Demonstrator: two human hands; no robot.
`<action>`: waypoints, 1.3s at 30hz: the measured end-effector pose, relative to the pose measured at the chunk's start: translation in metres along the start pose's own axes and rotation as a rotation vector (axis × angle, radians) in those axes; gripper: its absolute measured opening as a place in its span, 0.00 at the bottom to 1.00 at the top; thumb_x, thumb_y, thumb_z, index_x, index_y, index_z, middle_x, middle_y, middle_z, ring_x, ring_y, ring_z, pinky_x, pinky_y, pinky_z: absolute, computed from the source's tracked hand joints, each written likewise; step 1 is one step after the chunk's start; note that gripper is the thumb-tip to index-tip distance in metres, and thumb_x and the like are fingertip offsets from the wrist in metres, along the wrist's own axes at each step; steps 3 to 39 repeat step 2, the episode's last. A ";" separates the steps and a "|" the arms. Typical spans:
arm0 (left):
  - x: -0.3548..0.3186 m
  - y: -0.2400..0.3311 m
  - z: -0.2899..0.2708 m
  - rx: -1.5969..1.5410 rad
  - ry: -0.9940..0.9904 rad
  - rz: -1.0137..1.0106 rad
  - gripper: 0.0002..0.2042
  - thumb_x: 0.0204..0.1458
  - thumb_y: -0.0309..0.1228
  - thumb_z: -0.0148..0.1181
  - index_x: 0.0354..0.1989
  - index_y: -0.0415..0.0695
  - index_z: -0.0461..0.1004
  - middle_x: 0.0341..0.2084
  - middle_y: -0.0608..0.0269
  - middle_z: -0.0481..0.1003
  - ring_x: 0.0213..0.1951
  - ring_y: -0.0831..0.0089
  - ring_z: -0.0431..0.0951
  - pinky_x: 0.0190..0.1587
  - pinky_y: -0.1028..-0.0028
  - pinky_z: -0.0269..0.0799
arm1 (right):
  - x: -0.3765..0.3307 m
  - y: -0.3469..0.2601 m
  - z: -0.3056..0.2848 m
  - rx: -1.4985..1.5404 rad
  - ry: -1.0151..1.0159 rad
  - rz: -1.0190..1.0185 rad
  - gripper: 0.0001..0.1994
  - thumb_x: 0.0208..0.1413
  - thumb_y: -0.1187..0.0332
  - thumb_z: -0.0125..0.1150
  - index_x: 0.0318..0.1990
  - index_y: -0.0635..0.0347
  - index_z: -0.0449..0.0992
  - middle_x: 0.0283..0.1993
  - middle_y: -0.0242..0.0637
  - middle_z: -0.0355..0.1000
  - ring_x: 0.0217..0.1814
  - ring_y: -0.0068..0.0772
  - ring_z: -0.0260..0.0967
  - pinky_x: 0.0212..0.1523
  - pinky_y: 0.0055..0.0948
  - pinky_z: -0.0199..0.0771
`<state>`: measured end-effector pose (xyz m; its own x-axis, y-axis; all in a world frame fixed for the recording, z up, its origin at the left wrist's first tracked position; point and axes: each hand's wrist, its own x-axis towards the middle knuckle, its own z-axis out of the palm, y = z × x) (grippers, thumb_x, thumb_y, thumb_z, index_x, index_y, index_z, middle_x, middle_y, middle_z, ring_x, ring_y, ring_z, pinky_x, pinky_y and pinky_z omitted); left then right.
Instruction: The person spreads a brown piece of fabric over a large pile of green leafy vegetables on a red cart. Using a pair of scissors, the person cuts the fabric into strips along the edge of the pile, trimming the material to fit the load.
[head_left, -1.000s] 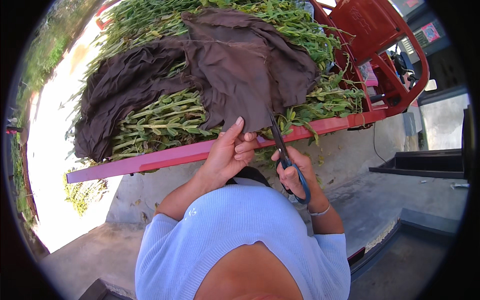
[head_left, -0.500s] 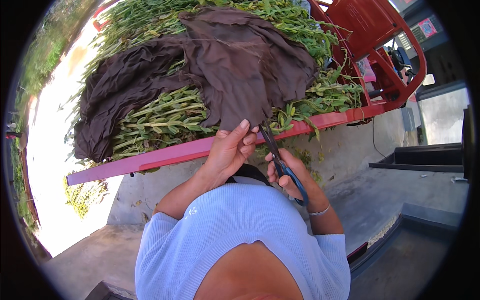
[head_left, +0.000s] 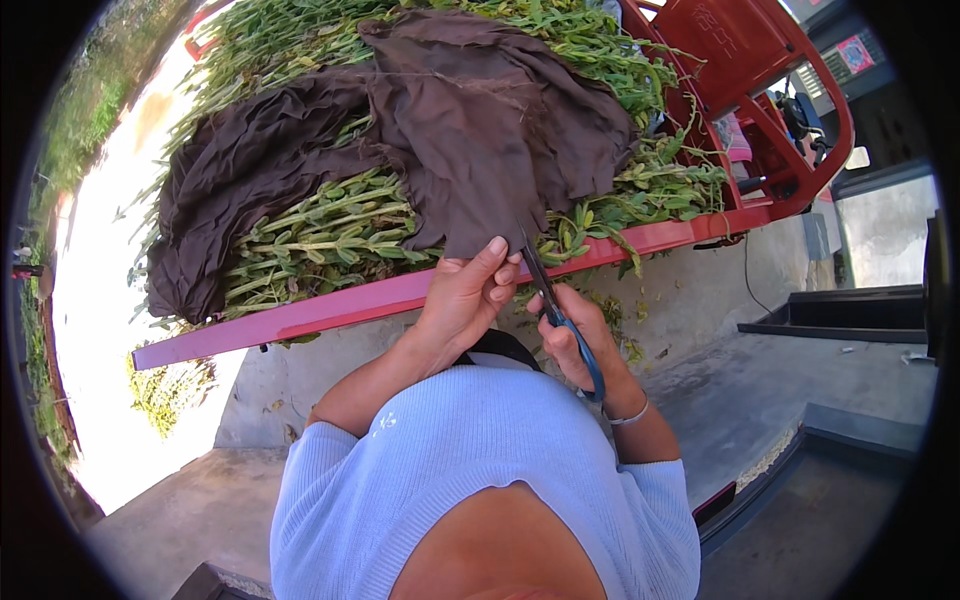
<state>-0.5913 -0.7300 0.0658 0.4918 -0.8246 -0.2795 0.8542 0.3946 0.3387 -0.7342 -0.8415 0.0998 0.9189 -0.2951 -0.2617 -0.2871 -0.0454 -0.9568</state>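
A dark brown cloth [head_left: 470,130] lies spread and rumpled over a heap of cut green stalks [head_left: 320,220]. My left hand [head_left: 467,290] pinches the cloth's near edge between thumb and fingers. Just to its right, my right hand [head_left: 575,335] is closed round the blue handles of a pair of scissors [head_left: 540,275]. Their dark blades point away from me and reach the cloth's edge beside my left fingertips. The blades look nearly closed. Part of the handles is hidden by my fingers.
The stalks fill a red cart bed [head_left: 380,303], whose side rail runs between me and the heap. A red metal seat frame [head_left: 740,100] rises at the far right. Black trough-like frames [head_left: 850,315] rest on the concrete floor [head_left: 740,400] at right.
The scissors' blades have come together and their handles have swung slightly left and up, with my right hand closing. My left hand keeps its pinch, almost still.
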 end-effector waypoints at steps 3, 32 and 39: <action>0.000 0.000 0.001 -0.006 0.001 -0.006 0.06 0.59 0.29 0.55 0.39 0.38 0.71 0.34 0.56 0.71 0.28 0.79 0.67 0.23 0.84 0.63 | 0.000 0.001 0.001 -0.052 0.019 -0.047 0.42 0.44 0.27 0.54 0.46 0.63 0.66 0.24 0.23 0.60 0.23 0.12 0.56 0.22 0.15 0.57; 0.000 0.000 0.001 -0.006 0.001 -0.006 0.06 0.59 0.29 0.55 0.39 0.38 0.71 0.34 0.56 0.71 0.28 0.79 0.67 0.23 0.84 0.63 | 0.000 0.001 0.001 -0.052 0.019 -0.047 0.42 0.44 0.27 0.54 0.46 0.63 0.66 0.24 0.23 0.60 0.23 0.12 0.56 0.22 0.15 0.57; 0.000 0.000 0.001 -0.006 0.001 -0.006 0.06 0.59 0.29 0.55 0.39 0.38 0.71 0.34 0.56 0.71 0.28 0.79 0.67 0.23 0.84 0.63 | 0.000 0.001 0.001 -0.052 0.019 -0.047 0.42 0.44 0.27 0.54 0.46 0.63 0.66 0.24 0.23 0.60 0.23 0.12 0.56 0.22 0.15 0.57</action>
